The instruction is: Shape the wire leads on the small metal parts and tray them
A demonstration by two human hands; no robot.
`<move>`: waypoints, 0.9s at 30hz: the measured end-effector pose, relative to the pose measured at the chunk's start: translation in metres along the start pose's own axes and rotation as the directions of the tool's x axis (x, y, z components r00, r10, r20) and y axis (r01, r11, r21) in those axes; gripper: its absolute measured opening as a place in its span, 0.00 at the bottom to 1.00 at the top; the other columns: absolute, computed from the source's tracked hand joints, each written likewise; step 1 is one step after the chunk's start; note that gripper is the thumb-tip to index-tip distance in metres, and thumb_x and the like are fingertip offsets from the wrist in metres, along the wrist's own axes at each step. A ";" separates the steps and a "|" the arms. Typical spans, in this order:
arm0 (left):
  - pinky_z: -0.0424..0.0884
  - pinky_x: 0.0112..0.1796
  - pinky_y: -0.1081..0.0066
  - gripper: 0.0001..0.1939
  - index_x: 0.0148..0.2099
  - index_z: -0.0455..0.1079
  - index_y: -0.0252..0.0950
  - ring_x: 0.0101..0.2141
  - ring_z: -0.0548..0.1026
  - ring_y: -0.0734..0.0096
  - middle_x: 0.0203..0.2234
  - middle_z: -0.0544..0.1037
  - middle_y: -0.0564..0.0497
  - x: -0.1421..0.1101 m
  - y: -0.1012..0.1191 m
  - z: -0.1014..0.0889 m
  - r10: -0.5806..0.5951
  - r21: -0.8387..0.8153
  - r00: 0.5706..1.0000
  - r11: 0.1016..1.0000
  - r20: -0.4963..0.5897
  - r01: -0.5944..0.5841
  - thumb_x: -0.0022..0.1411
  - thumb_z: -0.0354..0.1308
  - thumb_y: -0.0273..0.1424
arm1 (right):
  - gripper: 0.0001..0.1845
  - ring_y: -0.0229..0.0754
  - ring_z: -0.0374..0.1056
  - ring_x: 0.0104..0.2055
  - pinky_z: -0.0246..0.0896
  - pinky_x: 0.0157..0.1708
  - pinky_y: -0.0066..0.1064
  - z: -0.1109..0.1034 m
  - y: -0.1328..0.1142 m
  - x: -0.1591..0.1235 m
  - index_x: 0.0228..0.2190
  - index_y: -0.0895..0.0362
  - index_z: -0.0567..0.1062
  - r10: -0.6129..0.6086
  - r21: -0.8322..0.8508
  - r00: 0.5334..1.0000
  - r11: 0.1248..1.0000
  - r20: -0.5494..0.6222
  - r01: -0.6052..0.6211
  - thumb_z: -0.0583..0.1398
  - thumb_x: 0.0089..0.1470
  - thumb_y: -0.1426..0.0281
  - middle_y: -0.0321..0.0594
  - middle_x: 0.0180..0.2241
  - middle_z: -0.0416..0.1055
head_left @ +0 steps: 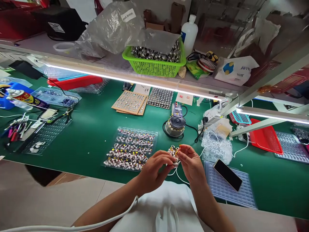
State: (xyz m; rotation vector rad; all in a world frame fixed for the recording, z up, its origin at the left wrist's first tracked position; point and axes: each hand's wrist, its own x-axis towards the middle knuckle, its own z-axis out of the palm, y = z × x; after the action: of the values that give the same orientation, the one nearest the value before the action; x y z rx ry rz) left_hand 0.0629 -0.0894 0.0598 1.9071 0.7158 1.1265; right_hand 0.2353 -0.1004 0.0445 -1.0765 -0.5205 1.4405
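Observation:
My left hand (158,167) is closed, its fingertips together near a small whitish piece that I cannot make out clearly. Close beside it, my right hand (191,164) pinches a tiny part with yellow on it, too small to name. Just behind the fingers lies a heap of small white, yellow and dark parts (173,149), partly covered by the hands. To the left, a clear plastic tray (155,137) holds rows of small white, ring-like assemblies with yellow and black bits.
A round dark-topped device (177,122) with a cable stands beyond my hands. A phone (228,174) rests on ribbed clear trays (246,196) at right. Pliers (64,116) lie left. On the shelf above, a green basket (154,67) holds shiny metal balls.

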 end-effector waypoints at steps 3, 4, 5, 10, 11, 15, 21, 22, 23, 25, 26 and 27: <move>0.69 0.47 0.63 0.13 0.45 0.66 0.38 0.44 0.74 0.66 0.42 0.80 0.47 -0.003 -0.004 0.002 0.122 0.115 0.990 0.985 0.068 -0.130 0.60 0.58 0.18 | 0.15 0.33 0.69 0.30 0.65 0.33 0.24 0.003 -0.007 0.002 0.35 0.53 0.78 0.119 0.139 0.990 0.982 0.074 -0.128 0.72 0.42 0.72 0.32 0.29 0.74; 0.69 0.48 0.62 0.13 0.45 0.66 0.38 0.44 0.73 0.65 0.42 0.80 0.46 -0.004 -0.005 0.004 0.128 0.146 0.988 0.979 0.087 -0.139 0.60 0.58 0.18 | 0.15 0.33 0.69 0.30 0.65 0.33 0.23 0.003 -0.008 0.001 0.35 0.53 0.78 0.135 0.153 0.986 0.977 0.095 -0.149 0.71 0.43 0.73 0.32 0.28 0.73; 0.68 0.48 0.61 0.13 0.45 0.66 0.38 0.45 0.73 0.64 0.43 0.80 0.46 -0.005 -0.007 0.005 0.123 0.174 0.987 0.975 0.103 -0.139 0.60 0.58 0.18 | 0.14 0.32 0.68 0.30 0.64 0.32 0.23 0.003 -0.008 0.001 0.35 0.53 0.78 0.144 0.156 0.983 0.975 0.111 -0.160 0.71 0.43 0.73 0.32 0.28 0.73; 0.69 0.48 0.63 0.09 0.44 0.69 0.39 0.45 0.74 0.64 0.41 0.80 0.48 -0.009 -0.012 0.007 -0.045 0.110 0.998 0.993 0.054 0.039 0.62 0.57 0.22 | 0.11 0.33 0.69 0.31 0.64 0.33 0.23 0.000 -0.003 -0.003 0.34 0.53 0.78 0.053 0.042 0.997 0.998 0.053 -0.055 0.71 0.45 0.72 0.33 0.29 0.75; 0.70 0.46 0.65 0.07 0.43 0.69 0.38 0.43 0.75 0.65 0.40 0.80 0.48 -0.009 -0.012 0.007 -0.132 0.058 0.991 0.990 0.028 0.130 0.63 0.57 0.24 | 0.11 0.33 0.69 0.32 0.64 0.33 0.24 -0.001 -0.002 -0.003 0.34 0.53 0.78 0.021 0.002 0.999 1.000 0.035 -0.021 0.71 0.45 0.72 0.33 0.29 0.75; 0.72 0.42 0.68 0.11 0.47 0.71 0.38 0.38 0.76 0.67 0.38 0.78 0.48 -0.006 -0.014 0.003 -0.396 -0.083 0.917 0.916 -0.050 0.392 0.62 0.61 0.30 | 0.12 0.35 0.70 0.33 0.65 0.34 0.25 -0.003 0.001 -0.006 0.35 0.52 0.78 -0.039 -0.108 0.998 0.993 0.048 0.044 0.70 0.46 0.72 0.34 0.31 0.76; 0.74 0.38 0.68 0.09 0.44 0.78 0.39 0.36 0.77 0.66 0.35 0.80 0.47 0.006 -0.015 0.009 -0.381 -0.316 0.925 0.879 -0.015 0.357 0.60 0.62 0.30 | 0.12 0.36 0.70 0.32 0.66 0.33 0.27 0.001 0.008 -0.009 0.35 0.52 0.77 -0.093 -0.108 0.995 0.989 0.041 0.097 0.70 0.46 0.70 0.33 0.29 0.74; 0.73 0.36 0.68 0.08 0.43 0.79 0.39 0.35 0.77 0.67 0.33 0.80 0.47 0.008 -0.015 0.011 -0.390 -0.344 0.921 0.867 -0.020 0.360 0.60 0.63 0.30 | 0.12 0.36 0.70 0.32 0.66 0.33 0.27 0.002 0.009 -0.008 0.35 0.52 0.77 -0.107 -0.114 0.994 0.987 0.032 0.110 0.70 0.46 0.70 0.33 0.29 0.74; 0.73 0.35 0.69 0.08 0.42 0.80 0.38 0.33 0.77 0.67 0.32 0.80 0.47 0.008 -0.014 0.012 -0.407 -0.371 0.913 0.852 -0.025 0.370 0.60 0.63 0.30 | 0.12 0.35 0.69 0.31 0.66 0.32 0.27 0.002 0.009 -0.009 0.35 0.52 0.76 -0.118 -0.126 0.993 0.985 0.024 0.120 0.70 0.46 0.70 0.33 0.28 0.74; 0.72 0.33 0.70 0.08 0.41 0.80 0.38 0.31 0.76 0.68 0.31 0.80 0.47 0.009 -0.013 0.014 -0.454 -0.426 0.891 0.808 -0.008 0.408 0.59 0.63 0.32 | 0.12 0.36 0.69 0.30 0.66 0.30 0.27 0.003 0.007 -0.009 0.35 0.52 0.76 -0.130 -0.163 0.991 0.978 0.017 0.131 0.70 0.47 0.69 0.33 0.28 0.73; 0.72 0.33 0.70 0.09 0.41 0.81 0.37 0.31 0.76 0.68 0.30 0.80 0.46 0.010 -0.012 0.014 -0.481 -0.453 0.877 0.778 0.018 0.436 0.59 0.63 0.33 | 0.12 0.36 0.70 0.30 0.67 0.30 0.27 0.003 0.006 -0.010 0.35 0.52 0.75 -0.141 -0.192 0.990 0.971 0.014 0.141 0.69 0.47 0.68 0.33 0.28 0.74; 0.72 0.33 0.70 0.10 0.41 0.81 0.37 0.31 0.76 0.67 0.31 0.80 0.46 0.010 -0.012 0.013 -0.508 -0.479 0.860 0.744 0.049 0.467 0.59 0.63 0.34 | 0.12 0.37 0.70 0.31 0.67 0.30 0.28 0.003 0.005 -0.012 0.36 0.52 0.75 -0.161 -0.230 0.987 0.960 0.010 0.159 0.69 0.48 0.68 0.33 0.28 0.74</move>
State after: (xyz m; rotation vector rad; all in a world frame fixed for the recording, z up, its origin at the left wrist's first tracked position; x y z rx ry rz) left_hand 0.0785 -0.0800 0.0503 1.1606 0.8334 0.9332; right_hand 0.2290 -0.1117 0.0453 -1.1942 -0.7658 1.2540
